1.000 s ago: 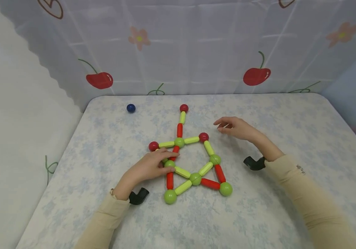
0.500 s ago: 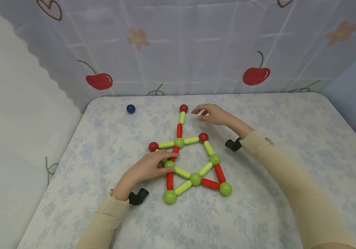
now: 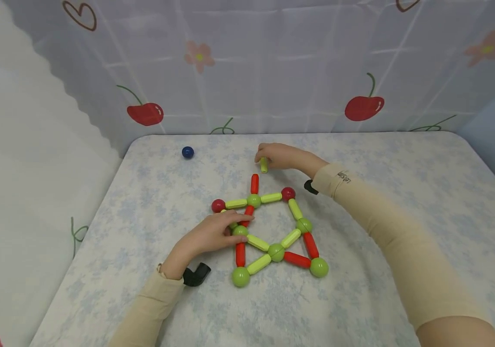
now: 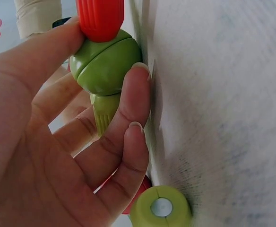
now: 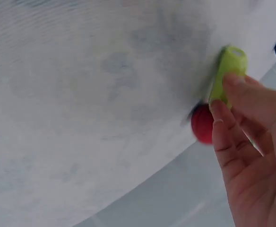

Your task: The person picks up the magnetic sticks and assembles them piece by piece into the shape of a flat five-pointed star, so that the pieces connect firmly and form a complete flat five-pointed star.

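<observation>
A flat frame of magnetic rods and balls lies on the table in the head view. At its left side my left hand holds a green ball between thumb and fingers, with a red rod joined to it. Near the far edge, my right hand pinches a yellow-green rod. A red ball sits at that rod's end, partly behind the fingers; in the head view the hand hides it. A gap separates this rod from the upright red rod at the frame's top.
A loose blue ball lies toward the far left of the table. Behind the table hangs a curtain printed with cherries. Black wrist mounts jut out beside both wrists.
My right hand has moved left and away from me, then taken hold of the yellow-green rod, which has come off the red rod and shifted right. The left hand keeps its place.
</observation>
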A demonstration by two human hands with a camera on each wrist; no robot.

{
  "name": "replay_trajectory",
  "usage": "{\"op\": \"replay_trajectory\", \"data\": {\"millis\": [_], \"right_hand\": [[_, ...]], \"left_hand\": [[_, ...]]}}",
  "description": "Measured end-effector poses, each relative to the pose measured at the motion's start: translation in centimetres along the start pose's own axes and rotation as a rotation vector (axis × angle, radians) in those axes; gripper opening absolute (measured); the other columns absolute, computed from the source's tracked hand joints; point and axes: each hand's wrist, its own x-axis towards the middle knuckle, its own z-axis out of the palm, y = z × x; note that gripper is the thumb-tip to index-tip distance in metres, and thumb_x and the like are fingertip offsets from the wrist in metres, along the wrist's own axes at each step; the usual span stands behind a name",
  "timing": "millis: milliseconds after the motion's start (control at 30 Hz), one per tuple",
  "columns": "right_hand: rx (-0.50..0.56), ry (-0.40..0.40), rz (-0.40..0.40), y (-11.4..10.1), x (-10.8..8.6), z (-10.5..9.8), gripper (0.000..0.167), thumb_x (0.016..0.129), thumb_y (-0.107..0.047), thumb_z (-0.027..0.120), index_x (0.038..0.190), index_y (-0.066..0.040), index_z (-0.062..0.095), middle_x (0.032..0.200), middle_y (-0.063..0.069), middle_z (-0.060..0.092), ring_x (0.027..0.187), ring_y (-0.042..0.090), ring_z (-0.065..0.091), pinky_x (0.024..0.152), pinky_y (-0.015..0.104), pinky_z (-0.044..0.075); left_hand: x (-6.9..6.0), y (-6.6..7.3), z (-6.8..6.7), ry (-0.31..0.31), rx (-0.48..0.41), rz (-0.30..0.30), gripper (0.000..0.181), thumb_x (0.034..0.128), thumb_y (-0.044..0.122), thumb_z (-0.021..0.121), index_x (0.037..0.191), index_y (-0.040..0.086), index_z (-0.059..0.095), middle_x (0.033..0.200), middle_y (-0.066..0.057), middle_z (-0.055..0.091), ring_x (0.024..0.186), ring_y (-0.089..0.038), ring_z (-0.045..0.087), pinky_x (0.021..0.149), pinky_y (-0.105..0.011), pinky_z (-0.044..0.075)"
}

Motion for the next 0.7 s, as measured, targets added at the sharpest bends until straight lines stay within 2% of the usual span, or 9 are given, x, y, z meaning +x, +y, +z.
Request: {"op": "replay_trajectory", "data": {"millis": [167,367,467,600,700], "right_hand": [[-0.069,0.041,0.042,0.6,-0.8,0.6,0.018,0.087,0.002,0.064,0.103,-0.004,0.068,0.096,0.009,0.053,0.085,0.023,0.053,0.079,0.034,0.044],[-0.115,0.093,0.071,1.1,-2.5,1.1,0.017,0.087,-0.003,0.066,0.103,-0.005,0.067,0.094,0.01,0.053,0.083,0.024,0.054,0.077,0.035,0.046],[-0.136,0.1,0.084,0.8,-3.4,1.3,0.017,0.087,-0.005,0.067,0.104,-0.005,0.067,0.093,0.01,0.054,0.082,0.024,0.055,0.077,0.035,0.047],[-0.139,0.112,0.113,0.4,-4.3,1.4,0.018,0.087,-0.006,0.067,0.104,-0.004,0.067,0.092,0.01,0.055,0.082,0.024,0.055,0.077,0.035,0.047],[-0.136,0.123,0.138,0.3,-5.0,1.6,0.019,0.087,-0.006,0.067,0.106,-0.004,0.066,0.092,0.01,0.055,0.082,0.023,0.055,0.075,0.035,0.047]], "left_hand": [[0.0,0.0,0.1,0.003,0.007,0.006,0.049,0.086,0.029,0.069,0.131,0.014,0.056,0.093,0.006,0.051,0.063,-0.007,0.046,0.06,-0.026,0.044],[0.0,0.1,0.0,0.001,0.005,0.007,0.052,0.0861,0.029,0.069,0.133,0.014,0.054,0.098,0.005,0.053,0.064,-0.007,0.047,0.062,-0.026,0.044],[0.0,0.1,-0.1,-0.01,-0.039,-0.029,0.06,0.0858,0.03,0.07,0.139,0.017,0.046,0.092,0.003,0.053,0.062,-0.009,0.049,0.061,-0.027,0.045],[0.0,-0.1,-0.2,-0.01,-0.102,-0.078,0.071,0.0849,0.028,0.071,0.145,0.017,0.035,0.094,0.002,0.054,0.065,-0.009,0.054,0.065,-0.027,0.047],[0.1,-0.3,-0.2,-0.004,-0.117,-0.084,0.072,0.0843,0.028,0.072,0.145,0.014,0.034,0.105,0.002,0.055,0.07,-0.008,0.055,0.067,-0.027,0.048]]}}
